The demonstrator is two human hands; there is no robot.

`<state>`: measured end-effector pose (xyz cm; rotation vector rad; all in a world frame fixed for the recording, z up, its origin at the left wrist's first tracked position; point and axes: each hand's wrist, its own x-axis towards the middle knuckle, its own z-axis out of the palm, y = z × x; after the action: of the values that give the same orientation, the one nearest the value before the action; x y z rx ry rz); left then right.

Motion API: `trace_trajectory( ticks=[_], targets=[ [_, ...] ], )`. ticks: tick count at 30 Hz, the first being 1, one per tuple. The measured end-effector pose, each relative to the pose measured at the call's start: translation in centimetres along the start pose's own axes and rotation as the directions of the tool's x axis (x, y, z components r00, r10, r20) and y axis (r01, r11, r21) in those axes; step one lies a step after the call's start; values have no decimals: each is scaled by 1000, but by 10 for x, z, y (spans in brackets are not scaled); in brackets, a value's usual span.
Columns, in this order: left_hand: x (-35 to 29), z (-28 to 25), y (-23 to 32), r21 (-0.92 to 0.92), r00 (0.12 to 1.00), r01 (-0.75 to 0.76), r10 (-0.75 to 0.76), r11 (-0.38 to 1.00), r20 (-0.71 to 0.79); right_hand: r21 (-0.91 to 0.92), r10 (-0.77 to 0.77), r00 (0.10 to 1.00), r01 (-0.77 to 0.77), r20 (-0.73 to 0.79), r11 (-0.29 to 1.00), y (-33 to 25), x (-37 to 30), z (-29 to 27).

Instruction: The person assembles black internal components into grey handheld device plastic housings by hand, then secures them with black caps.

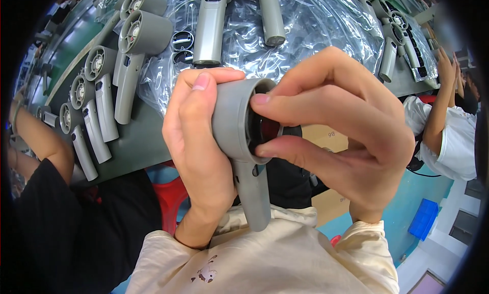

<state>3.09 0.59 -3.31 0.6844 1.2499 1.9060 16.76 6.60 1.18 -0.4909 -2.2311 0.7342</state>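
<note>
In front of my chest I hold a grey handheld fan (232,118) with a cylindrical head and a straight handle that points down. My left hand (196,136) wraps round the head from the left, thumb on top. At the head's open end, which faces right, my right hand (341,126) is curled. Its thumb and index fingertip press at the upper and lower inner rim, about a dark round part (267,128) in the mouth. My right-hand fingers partly hide that part.
Clear plastic sheeting (310,34) covers the table ahead, with two grey fans (210,32) and black rings (182,40) on it. Several more fans (145,32) stand at the left. Co-workers' arms (43,136) show at both sides. A blue bin (424,219) sits on the floor.
</note>
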Motion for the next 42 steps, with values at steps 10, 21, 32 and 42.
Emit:
trace_trajectory(
  ticks=[10, 21, 32, 42],
  targets=[
    [3, 3, -2, 26, 999, -38, 38, 999, -8, 53, 19, 1000, -19, 4, 998, 4, -1, 1],
    [1, 1, 18, -170, 988, 127, -140, 977, -71, 566, 83, 973, 54, -214, 823, 12, -17, 1],
    [-3, 2, 22, -235, 988, 144, -151, 961, -15, 745, 148, 971, 43, -189, 666, 23, -21, 12],
    [-4, 5, 20, -307, 996, 59, -37, 950, 75, 758, 171, 970, 21, -174, 652, 20, -21, 13]
  ],
)
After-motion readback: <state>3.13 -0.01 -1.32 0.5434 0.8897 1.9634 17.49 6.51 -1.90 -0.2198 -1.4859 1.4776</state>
